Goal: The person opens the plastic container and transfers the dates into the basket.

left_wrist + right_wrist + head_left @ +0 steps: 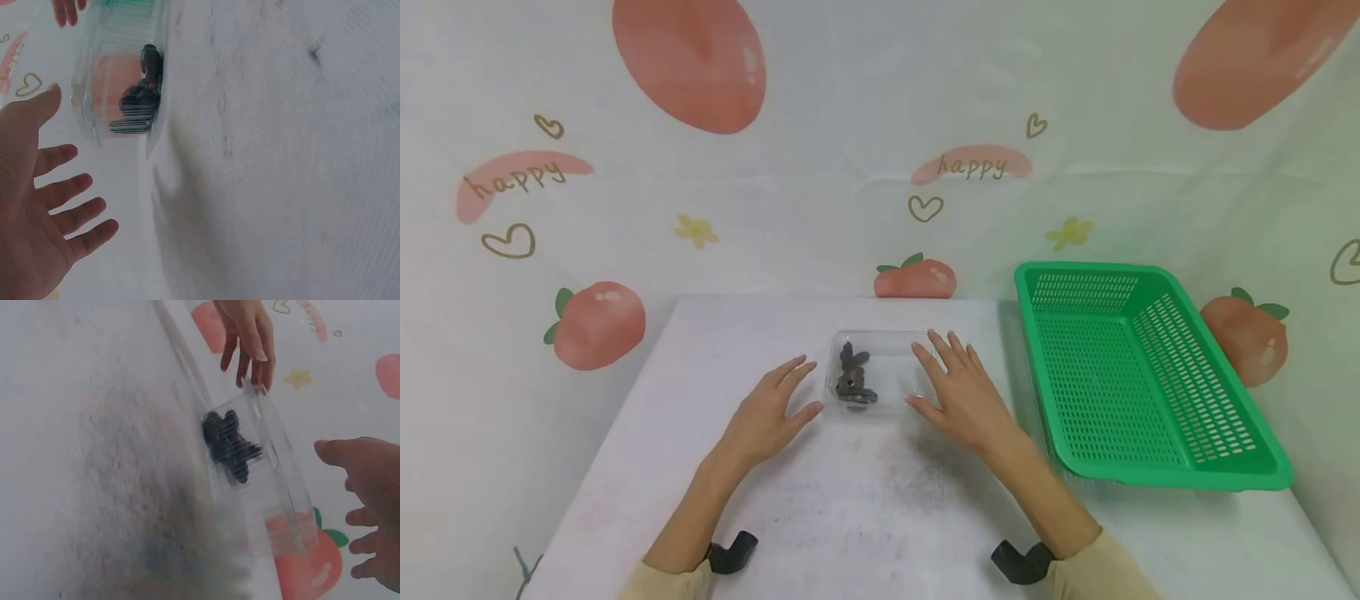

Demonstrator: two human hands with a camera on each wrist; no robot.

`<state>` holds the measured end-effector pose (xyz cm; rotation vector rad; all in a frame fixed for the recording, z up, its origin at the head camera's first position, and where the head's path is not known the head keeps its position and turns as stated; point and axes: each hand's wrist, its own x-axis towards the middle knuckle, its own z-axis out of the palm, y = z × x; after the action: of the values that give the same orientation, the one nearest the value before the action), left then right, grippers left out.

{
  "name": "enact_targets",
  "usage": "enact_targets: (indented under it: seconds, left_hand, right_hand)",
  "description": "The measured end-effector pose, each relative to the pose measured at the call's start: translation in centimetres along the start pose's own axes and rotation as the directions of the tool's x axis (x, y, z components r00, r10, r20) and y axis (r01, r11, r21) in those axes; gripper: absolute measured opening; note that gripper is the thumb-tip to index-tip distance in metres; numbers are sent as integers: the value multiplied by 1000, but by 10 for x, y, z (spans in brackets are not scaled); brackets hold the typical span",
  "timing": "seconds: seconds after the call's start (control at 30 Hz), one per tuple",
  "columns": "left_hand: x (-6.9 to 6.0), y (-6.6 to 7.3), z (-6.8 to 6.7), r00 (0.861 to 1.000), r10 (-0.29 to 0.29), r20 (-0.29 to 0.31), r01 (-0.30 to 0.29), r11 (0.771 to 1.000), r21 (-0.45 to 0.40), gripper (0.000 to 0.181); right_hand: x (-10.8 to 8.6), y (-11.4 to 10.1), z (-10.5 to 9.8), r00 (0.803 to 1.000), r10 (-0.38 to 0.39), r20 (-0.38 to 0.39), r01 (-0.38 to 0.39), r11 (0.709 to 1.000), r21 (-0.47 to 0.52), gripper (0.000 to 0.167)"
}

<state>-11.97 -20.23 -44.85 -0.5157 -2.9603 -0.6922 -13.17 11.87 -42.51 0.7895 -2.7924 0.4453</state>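
Note:
A clear plastic box sits on the white table with several small dark brown, oblong pieces heaped at its left end. Their exact kind cannot be made out. My left hand is held just left of the box, fingers spread and loosely straight, holding nothing; the left wrist view shows a gap between that hand and the box. On the other side, my right hand hovers by the box's right end with its fingers spread. Nothing is in it, and the right wrist view shows it apart from the box.
A green slotted plastic basket stands on the table to the right, close to my right forearm. Behind the table hangs a white cloth printed with peaches, hearts and words. Dark wrist mounts show at both sleeves.

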Motion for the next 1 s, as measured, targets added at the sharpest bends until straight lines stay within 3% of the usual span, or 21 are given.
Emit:
enact_targets:
  seconds: [0.27,0.5,0.63,0.77,0.87,1.0]
  left_hand:
    - [2,2,2,1000,-22,3,23,986,-164,57]
    - [1,0,10,999,-51,-7,46,940,-339,50]
    - [1,0,13,990,-139,25,136,886,-443,46]
    - [5,0,14,968,-233,91,245,811,-531,43]
    - [7,1,14,962,-244,119,267,763,-588,42]
    - [8,1,14,964,-217,152,262,703,-661,41]
  right_hand:
    - [9,-10,6,993,-87,-74,90,995,34,61]
    - [17,-19,14,978,-163,-130,170,984,46,52]
    - [21,-23,20,967,-206,-152,220,972,81,46]
    - [27,-28,26,952,-243,-187,265,959,105,37]
    - [31,-32,31,943,-256,-215,285,952,116,34]
    - [36,-37,36,938,-262,-227,295,947,125,32]
